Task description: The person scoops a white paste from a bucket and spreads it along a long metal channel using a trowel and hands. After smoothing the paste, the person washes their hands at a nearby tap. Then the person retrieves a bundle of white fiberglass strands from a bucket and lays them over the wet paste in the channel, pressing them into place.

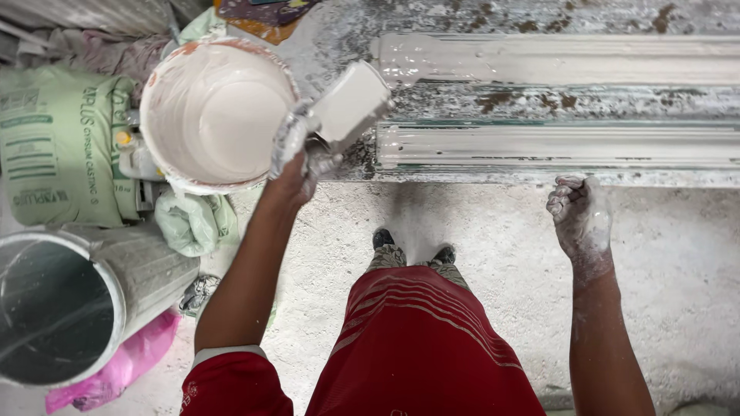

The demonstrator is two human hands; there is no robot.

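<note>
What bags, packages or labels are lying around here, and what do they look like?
Sack: far left beside the bucket, lying flat, pale green with darker green print.
Pink bag: crumpled under the grey drum, bottom left.
Pale green bag: bunched below the bucket.
No signs or screens.

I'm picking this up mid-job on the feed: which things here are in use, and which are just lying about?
In use:
left hand holding a plaster-coated scoop
white bucket of wet plaster
two long moulds on the bench
right hand, closed, empty

Lying about:
green sack
grey drum
pink bag
</note>
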